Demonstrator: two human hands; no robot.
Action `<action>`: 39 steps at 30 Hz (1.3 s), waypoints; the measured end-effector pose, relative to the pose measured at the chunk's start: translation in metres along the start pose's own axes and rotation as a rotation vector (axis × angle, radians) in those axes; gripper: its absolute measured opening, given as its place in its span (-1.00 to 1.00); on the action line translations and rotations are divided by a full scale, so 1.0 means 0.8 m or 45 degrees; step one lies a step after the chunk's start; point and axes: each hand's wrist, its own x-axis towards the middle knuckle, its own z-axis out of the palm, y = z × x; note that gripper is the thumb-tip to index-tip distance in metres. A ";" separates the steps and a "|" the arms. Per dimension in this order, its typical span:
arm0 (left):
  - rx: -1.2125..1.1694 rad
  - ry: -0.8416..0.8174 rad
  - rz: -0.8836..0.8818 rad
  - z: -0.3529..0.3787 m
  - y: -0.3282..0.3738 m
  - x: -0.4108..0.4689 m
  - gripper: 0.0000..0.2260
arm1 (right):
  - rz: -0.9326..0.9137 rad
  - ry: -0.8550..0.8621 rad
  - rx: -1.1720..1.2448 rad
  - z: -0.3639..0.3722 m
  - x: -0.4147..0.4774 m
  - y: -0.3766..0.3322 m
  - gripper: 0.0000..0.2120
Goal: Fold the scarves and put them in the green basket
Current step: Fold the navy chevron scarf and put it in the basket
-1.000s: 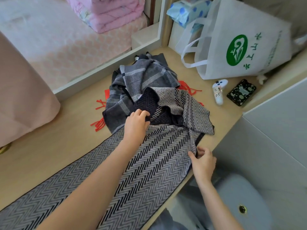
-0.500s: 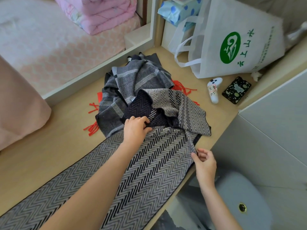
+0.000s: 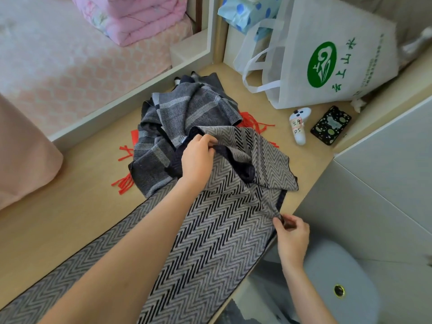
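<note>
Trouble here, we judge, is snagging: our left hand point(image 3: 198, 157) grips the bunched end of the herringbone scarf point(image 3: 210, 230) atop the plaid scarf point(image 3: 177, 113), our right hand point(image 3: 292, 232) pinches its edge at the worktop point(image 3: 70, 206) rim; pulling could drag both.

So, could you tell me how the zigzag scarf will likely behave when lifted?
Probably floppy: the zigzag scarf bunches into soft folds where the left hand grips it. Likely light, since the right hand only pinches its edge. Its long tail would probably drag along the desk.
</note>
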 end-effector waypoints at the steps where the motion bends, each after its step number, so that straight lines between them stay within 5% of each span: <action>1: 0.029 -0.008 0.035 0.001 -0.004 -0.002 -0.71 | -0.011 -0.003 -0.002 0.001 0.001 -0.005 -0.74; 4: 0.125 0.026 0.167 -0.003 -0.011 -0.016 -0.56 | -0.127 -0.025 0.003 0.005 0.022 -0.026 -0.66; 9: 0.118 0.037 0.363 -0.005 -0.018 -0.038 -0.58 | -0.240 -0.198 -0.158 0.026 0.095 -0.068 -0.43; 13: 0.325 -0.087 0.624 0.008 -0.024 -0.039 -0.60 | -0.181 -0.184 -0.437 0.044 0.134 -0.081 -0.37; 16: 0.442 -0.199 0.684 0.019 0.000 -0.028 -0.62 | -0.088 -0.189 -0.356 0.044 0.140 -0.074 -0.39; 21: 0.709 -0.387 0.581 0.045 0.008 -0.019 -0.61 | 0.076 -0.115 -0.048 0.027 0.132 -0.054 -0.59; 27: 0.476 -0.145 0.581 0.044 -0.007 0.005 -0.93 | -0.145 0.139 0.212 0.002 0.129 -0.067 -0.91; 31: 0.027 0.085 0.335 0.012 0.010 0.023 -0.87 | -0.195 0.296 0.244 -0.019 0.137 -0.072 -0.84; 34: -0.036 0.241 0.264 -0.024 0.014 0.038 -0.83 | -0.125 0.325 0.299 -0.027 0.134 -0.066 -0.88; 39: 0.038 0.129 0.297 -0.037 -0.004 0.040 -0.81 | -0.109 0.173 0.177 -0.019 0.114 -0.051 -0.86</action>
